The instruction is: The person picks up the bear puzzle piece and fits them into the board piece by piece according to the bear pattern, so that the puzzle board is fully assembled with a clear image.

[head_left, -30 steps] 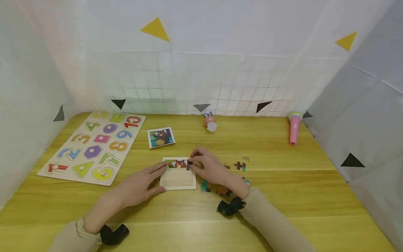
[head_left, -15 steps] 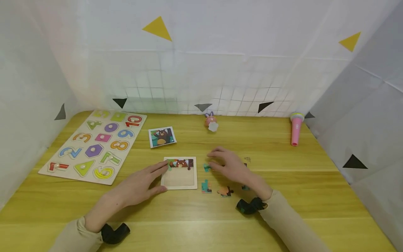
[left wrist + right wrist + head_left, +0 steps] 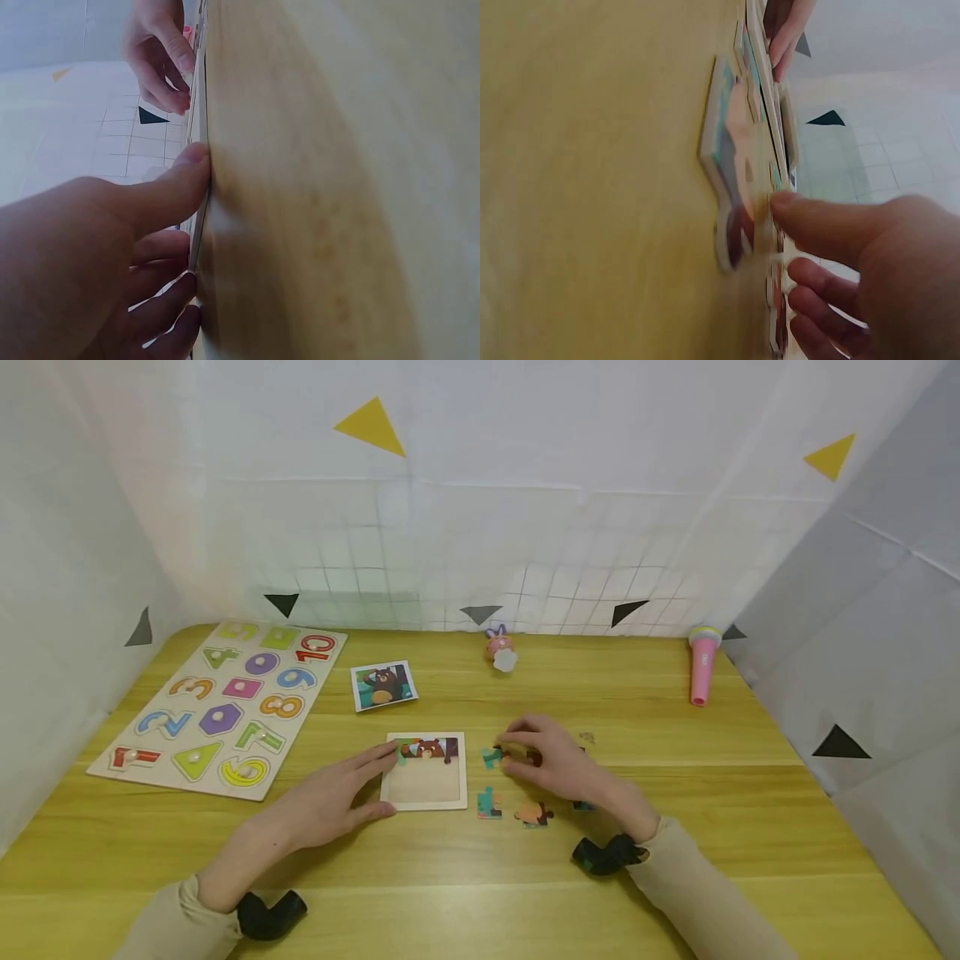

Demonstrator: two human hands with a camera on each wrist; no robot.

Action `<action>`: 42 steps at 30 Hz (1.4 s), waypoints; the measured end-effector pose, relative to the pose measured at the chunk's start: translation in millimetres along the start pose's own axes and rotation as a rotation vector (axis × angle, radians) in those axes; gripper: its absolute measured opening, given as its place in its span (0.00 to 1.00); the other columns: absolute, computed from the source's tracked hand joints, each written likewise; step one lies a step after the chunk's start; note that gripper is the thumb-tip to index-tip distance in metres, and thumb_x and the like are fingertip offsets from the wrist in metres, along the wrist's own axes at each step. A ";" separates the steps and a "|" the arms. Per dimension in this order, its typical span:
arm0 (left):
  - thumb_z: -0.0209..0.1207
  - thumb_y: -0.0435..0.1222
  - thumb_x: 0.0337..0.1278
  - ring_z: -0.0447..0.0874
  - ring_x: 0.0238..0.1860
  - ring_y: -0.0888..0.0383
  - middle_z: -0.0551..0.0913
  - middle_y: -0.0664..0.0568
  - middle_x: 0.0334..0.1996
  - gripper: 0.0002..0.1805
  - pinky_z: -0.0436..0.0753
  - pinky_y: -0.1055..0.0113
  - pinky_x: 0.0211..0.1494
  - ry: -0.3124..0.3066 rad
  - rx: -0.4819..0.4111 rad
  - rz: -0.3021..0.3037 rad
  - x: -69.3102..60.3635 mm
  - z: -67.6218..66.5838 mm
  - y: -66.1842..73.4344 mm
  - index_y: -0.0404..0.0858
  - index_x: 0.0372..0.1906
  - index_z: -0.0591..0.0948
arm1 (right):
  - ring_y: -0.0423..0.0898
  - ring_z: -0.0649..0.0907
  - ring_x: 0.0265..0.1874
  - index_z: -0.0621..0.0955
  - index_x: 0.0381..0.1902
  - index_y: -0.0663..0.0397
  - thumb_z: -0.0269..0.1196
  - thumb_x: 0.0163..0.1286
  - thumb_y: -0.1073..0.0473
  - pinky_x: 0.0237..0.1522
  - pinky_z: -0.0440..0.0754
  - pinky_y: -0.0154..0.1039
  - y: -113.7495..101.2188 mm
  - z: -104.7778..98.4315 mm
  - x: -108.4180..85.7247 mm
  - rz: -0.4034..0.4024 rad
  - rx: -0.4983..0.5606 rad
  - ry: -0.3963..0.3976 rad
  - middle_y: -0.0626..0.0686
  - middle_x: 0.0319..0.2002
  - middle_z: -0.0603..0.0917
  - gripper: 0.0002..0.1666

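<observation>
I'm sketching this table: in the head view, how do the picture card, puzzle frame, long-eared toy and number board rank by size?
Largest to smallest, as they look there:
1. number board
2. puzzle frame
3. picture card
4. long-eared toy

Stretches wide as a yellowish wood-grain table (image 3: 420, 893), bearing a number-and-shape peg puzzle (image 3: 201, 707) at left, with a bear picture card (image 3: 384, 686) and a pink rabbit-eared toy (image 3: 499, 647) farther back. Also carries a shallow wooden puzzle tray (image 3: 423, 787), loose jigsaw pieces (image 3: 533, 814) and a pink toy microphone (image 3: 702, 671).
</observation>
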State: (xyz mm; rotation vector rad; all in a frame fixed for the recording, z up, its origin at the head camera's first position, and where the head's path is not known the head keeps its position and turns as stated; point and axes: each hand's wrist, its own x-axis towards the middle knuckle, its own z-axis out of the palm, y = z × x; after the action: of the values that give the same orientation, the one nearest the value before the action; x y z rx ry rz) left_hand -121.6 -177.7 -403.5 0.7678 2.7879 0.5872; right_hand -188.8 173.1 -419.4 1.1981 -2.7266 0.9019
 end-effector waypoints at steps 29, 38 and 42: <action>0.60 0.56 0.64 0.63 0.74 0.43 0.61 0.49 0.77 0.41 0.68 0.43 0.72 0.031 -0.001 -0.010 0.8 0.6 -4.2 0.45 0.77 0.64 | 0.48 0.78 0.45 0.84 0.46 0.57 0.67 0.68 0.60 0.47 0.80 0.45 1.5 7.6 5.9 -0.092 -0.040 0.042 0.54 0.47 0.80 0.11; 0.60 0.58 0.64 0.63 0.74 0.43 0.62 0.48 0.77 0.42 0.67 0.43 0.73 0.031 -0.009 -0.015 1.8 1.2 -3.6 0.46 0.77 0.63 | 0.46 0.78 0.46 0.82 0.47 0.57 0.64 0.71 0.61 0.49 0.80 0.44 -13.8 3.5 8.6 -0.066 0.012 0.041 0.52 0.47 0.80 0.09; 0.60 0.58 0.63 0.63 0.74 0.42 0.61 0.49 0.77 0.43 0.67 0.42 0.73 0.019 -0.017 -0.030 1.8 0.4 -2.7 0.47 0.78 0.62 | 0.48 0.80 0.48 0.82 0.47 0.57 0.64 0.71 0.60 0.53 0.80 0.46 -30.5 7.2 19.0 -0.047 0.027 0.041 0.52 0.47 0.81 0.10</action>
State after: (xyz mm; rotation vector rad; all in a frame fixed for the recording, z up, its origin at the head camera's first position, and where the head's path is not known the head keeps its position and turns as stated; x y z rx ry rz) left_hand -124.2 -178.8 -405.1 0.7189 2.8024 0.6151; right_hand -179.9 140.3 -405.4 1.2287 -2.6514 0.9504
